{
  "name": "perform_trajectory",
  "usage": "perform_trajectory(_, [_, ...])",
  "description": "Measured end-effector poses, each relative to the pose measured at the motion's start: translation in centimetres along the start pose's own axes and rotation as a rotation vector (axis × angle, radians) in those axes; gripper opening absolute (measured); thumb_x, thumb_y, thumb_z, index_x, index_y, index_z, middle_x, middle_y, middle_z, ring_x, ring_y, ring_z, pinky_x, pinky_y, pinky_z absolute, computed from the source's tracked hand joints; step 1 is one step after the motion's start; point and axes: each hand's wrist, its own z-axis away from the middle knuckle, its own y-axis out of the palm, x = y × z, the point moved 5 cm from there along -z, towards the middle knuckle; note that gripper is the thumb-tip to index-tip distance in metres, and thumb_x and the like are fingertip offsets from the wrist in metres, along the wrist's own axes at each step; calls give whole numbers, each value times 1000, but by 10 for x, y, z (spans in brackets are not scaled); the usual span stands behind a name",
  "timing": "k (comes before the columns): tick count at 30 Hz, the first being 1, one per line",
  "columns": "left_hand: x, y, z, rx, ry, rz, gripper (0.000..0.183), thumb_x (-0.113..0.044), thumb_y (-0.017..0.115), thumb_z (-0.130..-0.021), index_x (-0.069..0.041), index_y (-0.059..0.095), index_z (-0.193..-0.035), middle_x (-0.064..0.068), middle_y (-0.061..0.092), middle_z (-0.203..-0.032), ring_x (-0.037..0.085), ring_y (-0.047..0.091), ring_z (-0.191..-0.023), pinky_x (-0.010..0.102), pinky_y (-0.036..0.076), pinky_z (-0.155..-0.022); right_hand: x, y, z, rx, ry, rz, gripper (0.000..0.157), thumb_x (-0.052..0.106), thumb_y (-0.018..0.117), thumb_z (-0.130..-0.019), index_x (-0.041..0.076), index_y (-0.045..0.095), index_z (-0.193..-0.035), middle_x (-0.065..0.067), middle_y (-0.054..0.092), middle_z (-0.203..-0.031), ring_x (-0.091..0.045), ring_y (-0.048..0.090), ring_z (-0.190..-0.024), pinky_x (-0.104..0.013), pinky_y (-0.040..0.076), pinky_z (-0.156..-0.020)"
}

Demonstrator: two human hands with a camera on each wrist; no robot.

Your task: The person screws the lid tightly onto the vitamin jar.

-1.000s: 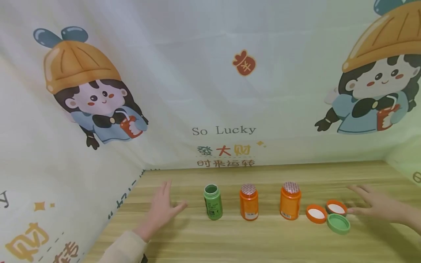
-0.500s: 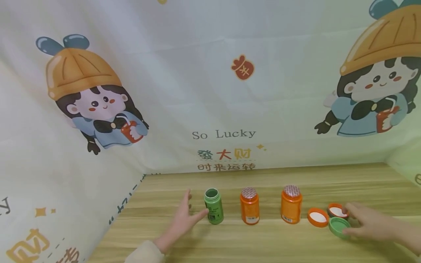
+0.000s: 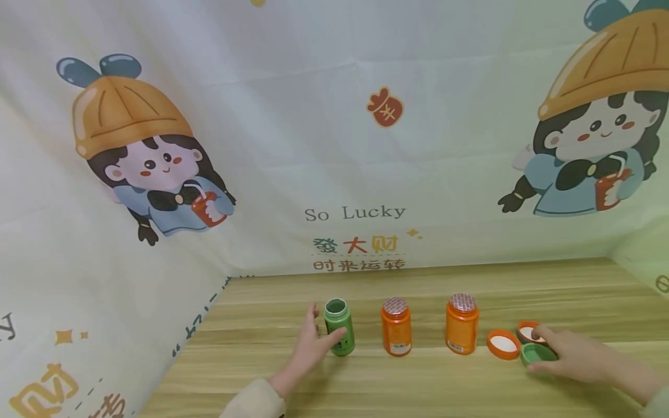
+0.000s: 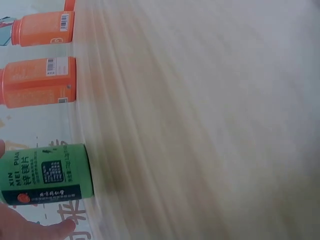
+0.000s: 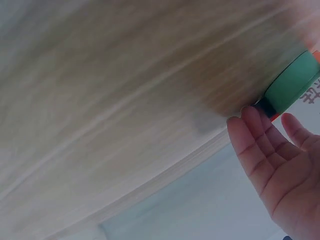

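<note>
An uncapped green pill bottle (image 3: pixel 340 328) stands upright on the table, leftmost in a row. My left hand (image 3: pixel 308 351) is around its left side, thumb extended across the front and fingers behind. The left wrist view shows that thumb (image 4: pixel 47 231) straight beside the labelled green bottle (image 4: pixel 47 175). At the right, my right hand (image 3: pixel 582 354) is over a green lid (image 3: pixel 535 355), thumb at its near edge and a fingertip over an orange-and-dark lid (image 3: pixel 524 334). In the right wrist view the fingers (image 5: pixel 260 150) are nearly straight, tips close to the green lid (image 5: pixel 292 82).
Two orange bottles (image 3: pixel 396 331) (image 3: pixel 462 328) with foil-sealed mouths stand between the hands. An orange lid (image 3: pixel 503 345) with a white liner lies left of the green one. A printed cloth (image 3: pixel 449 174) hangs behind and beside the wooden table (image 3: pixel 418 389).
My left hand has moved right from open table to around the green bottle. My right hand has come left and lowered from beside the lids to over the green one.
</note>
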Motion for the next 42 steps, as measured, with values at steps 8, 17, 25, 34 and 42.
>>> perform_trajectory(8, [-5,10,-5,-18,36,6,81,-17,71,-78,11,22,-136,35,37,-130,46,43,-113,58,35,-94,1,1,-1,8,-38,-21,50,44,67,-78,6,54,-107,-4,62,-94,-7,51,-74,-27,42,-58])
perform_trajectory(17, [-3,18,-6,-18,54,9,71,-10,70,-77,13,28,-131,27,52,-114,41,50,-105,54,40,-92,2,3,-1,-93,-297,-91,39,28,73,-76,3,56,-100,10,55,-87,5,40,-72,-18,35,-55])
perform_trajectory(25, [0,19,-5,-17,31,-12,66,-9,70,-77,12,33,-127,28,51,-114,43,50,-106,54,41,-91,-1,5,-1,-73,-261,-135,38,25,74,-76,2,55,-98,9,51,-88,5,39,-73,-18,35,-55])
perform_trajectory(34, [6,18,-9,32,11,-8,62,-11,72,-76,8,38,-124,25,54,-111,40,53,-102,50,46,-85,-1,5,-4,-89,-291,-149,35,22,74,-74,2,56,-96,12,50,-88,5,39,-73,-18,35,-56])
perform_trajectory(42, [-11,23,2,109,23,-25,57,-12,76,-73,6,45,-118,20,58,-107,35,55,-99,47,47,-84,1,-3,-6,-66,-271,-148,39,17,75,-72,-4,57,-99,-9,58,-95,6,44,-81,-20,44,-59])
